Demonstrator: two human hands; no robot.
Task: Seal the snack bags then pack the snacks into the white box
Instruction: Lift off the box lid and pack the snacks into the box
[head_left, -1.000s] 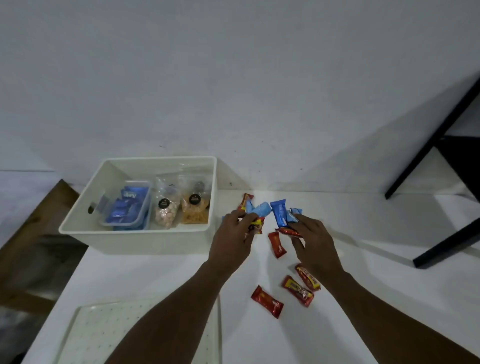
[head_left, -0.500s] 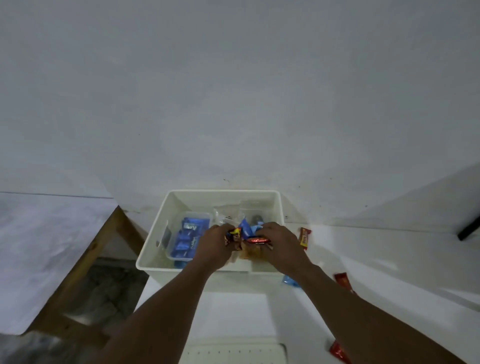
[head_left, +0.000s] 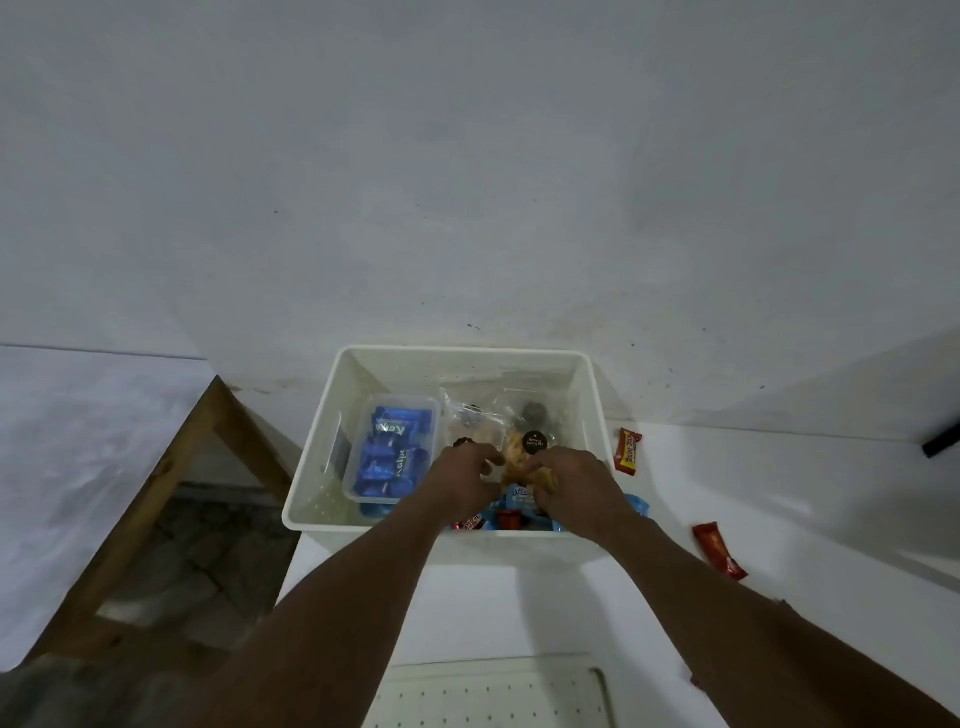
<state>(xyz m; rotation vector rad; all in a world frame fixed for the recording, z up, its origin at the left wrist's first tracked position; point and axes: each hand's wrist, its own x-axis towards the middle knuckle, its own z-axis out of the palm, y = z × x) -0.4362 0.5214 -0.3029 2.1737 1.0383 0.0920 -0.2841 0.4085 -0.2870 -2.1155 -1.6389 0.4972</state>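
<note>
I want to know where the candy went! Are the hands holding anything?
Cannot tell. Both the left hand and right hand are down in the white box, fingers hidden, with loose candies under them.

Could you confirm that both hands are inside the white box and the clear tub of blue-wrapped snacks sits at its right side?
Not quite: the head view shows the clear plastic tub of blue-wrapped snacks at the left side of the white plastic box. Both the left hand and right hand are indeed inside it.

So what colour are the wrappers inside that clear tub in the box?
Blue with white lettering; the wrappers show through the clear tub in the head view.
</note>
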